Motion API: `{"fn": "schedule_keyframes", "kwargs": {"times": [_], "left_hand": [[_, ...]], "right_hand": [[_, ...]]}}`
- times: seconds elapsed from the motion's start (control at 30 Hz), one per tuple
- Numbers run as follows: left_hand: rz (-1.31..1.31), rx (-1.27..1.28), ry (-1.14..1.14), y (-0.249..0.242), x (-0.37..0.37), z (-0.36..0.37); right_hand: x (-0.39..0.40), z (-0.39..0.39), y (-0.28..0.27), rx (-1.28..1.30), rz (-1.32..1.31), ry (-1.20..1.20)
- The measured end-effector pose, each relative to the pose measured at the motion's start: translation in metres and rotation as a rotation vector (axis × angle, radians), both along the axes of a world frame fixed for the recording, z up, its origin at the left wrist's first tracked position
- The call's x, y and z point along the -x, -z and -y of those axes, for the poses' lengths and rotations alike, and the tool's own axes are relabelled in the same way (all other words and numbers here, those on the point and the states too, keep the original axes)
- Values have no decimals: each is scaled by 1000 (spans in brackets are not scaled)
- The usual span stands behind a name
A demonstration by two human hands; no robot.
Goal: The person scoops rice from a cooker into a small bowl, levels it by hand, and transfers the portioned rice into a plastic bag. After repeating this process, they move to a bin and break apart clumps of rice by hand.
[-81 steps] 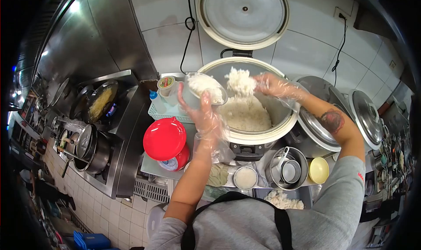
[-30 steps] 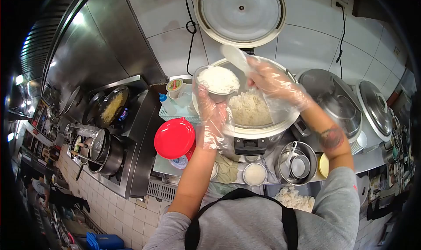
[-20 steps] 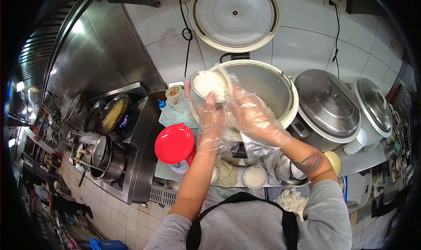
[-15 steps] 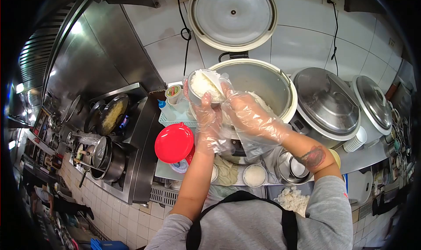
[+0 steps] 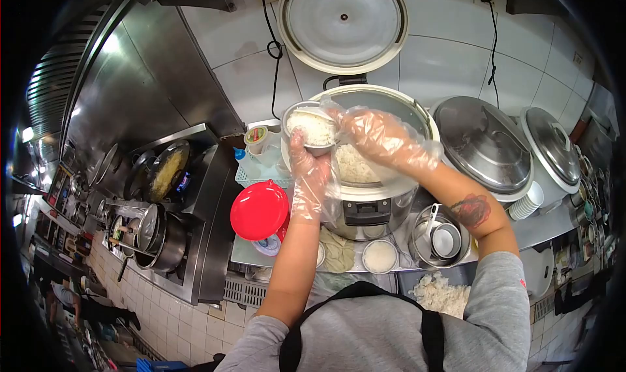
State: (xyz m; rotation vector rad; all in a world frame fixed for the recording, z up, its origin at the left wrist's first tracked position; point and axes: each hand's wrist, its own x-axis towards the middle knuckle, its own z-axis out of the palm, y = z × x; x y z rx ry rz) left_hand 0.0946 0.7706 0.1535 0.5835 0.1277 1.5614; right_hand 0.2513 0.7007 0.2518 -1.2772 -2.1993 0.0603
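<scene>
My left hand [image 5: 309, 170], in a clear plastic glove, holds a metal bowl [image 5: 317, 151] of white rice [image 5: 313, 127] over the front left rim of the open rice cooker [image 5: 365, 193]. My right hand [image 5: 372, 132], gloved too, is closed on a white rice paddle [image 5: 312, 113] whose blade lies at the top of the rice in the bowl. Behind and below my right hand, more cooked rice [image 5: 355, 166] shows inside the cooker. The paddle's handle is hidden in my fingers.
The cooker's raised lid [image 5: 343, 33] is against the wall. Closed cookers [image 5: 482, 144] stand right, a red lid [image 5: 259, 210] and a teal basket [image 5: 261, 168] left. In front are a rice bowl [image 5: 379, 257] and a metal pot [image 5: 420, 241]. A pan [image 5: 168, 170] sits on the far-left stove.
My right hand has moved up and right, and the paddle now lies flatter across the top of the bowl. The bowl has shifted slightly right, and more rice in the cooker is visible.
</scene>
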Motion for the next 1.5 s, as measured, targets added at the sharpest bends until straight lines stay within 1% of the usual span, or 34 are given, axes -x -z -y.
{"fn": "schedule_keyframes", "kwargs": {"times": [0.1, 0.13, 0.23, 0.27, 0.33, 0.37, 0.4, 0.43, 0.5, 0.53, 0.63, 0.67, 0.77, 0.8, 0.9, 0.93, 1.03, 1.1, 1.17, 1.27, 1.3, 1.33, 1.4, 1.43, 1.47, 1.5], "left_hand": [[-43, -24, -73, 1, -2, -4], [-40, -34, -101, -1, -3, -6], [-4, -54, -130, -4, -4, -6], [-4, -63, -125, -4, -4, -7], [-9, -80, -115, -3, -3, -10], [-22, -84, -152, -4, -4, -11], [-36, -84, -188, -3, -5, -13], [-52, -82, -223, -2, -6, -15], [-25, -63, -164, -2, -3, -22], [-10, -58, -133, -6, -2, -22], [8, 20, -125, -17, -3, -20], [38, 74, -169, -20, -5, -26], [49, 86, -200, -37, -10, -20], [16, 133, -125, -44, -8, -7], [110, 74, -22, -42, -6, -17], [94, 72, -39, -47, -6, -11], [87, 25, 95, -58, -4, 16], [131, 70, 245, -62, -9, 40], [188, 132, 426, -54, -17, 60], [101, 109, 649, -33, -30, 96], [74, 118, 713, -27, -36, 112], [45, 100, 750, -20, -45, 127], [-14, 57, 820, -7, -62, 160], [-61, 41, 873, -3, -67, 178], [-109, 21, 924, 0, -70, 196], [-159, -4, 974, 4, -73, 212]], "right_hand": [[-13, -31, -7, -25, 211, -82], [-15, -27, -19, 6, 144, -87], [-23, -40, 6, 41, -251, 36], [-14, -17, -3, 98, -150, 127], [-1, -15, 24, -113, -111, 130], [2, -15, 31, -215, -89, 133], [-5, -14, 32, -168, -126, 37], [-8, -10, 27, -10, -248, 4], [-16, -12, 18, 307, -496, -63], [-23, -13, 15, 251, -393, 1], [-37, 7, 19, 48, -310, 136], [-38, 10, 22, -53, -113, 177], [-30, 49, 31, -159, 120, 141], [-24, 51, 39, -279, 178, 92], [-22, 51, 38, -68, 410, 467], [-30, 51, 39, -183, 351, 450], [-44, 77, 25, -359, 181, 440], [-52, 96, 19, -270, -224, 411], [-59, 132, 22, -256, -245, 539], [-48, 196, 32, -112, -416, 562], [-41, 213, 40, -206, -414, 518], [-32, 231, 45, -191, -415, 519], [-16, 267, 51, -41, -398, 571], [-12, 283, 53, 91, -383, 618], [-13, 295, 58, 146, -348, 621], [-12, 306, 67, 135, -404, 620]]}}
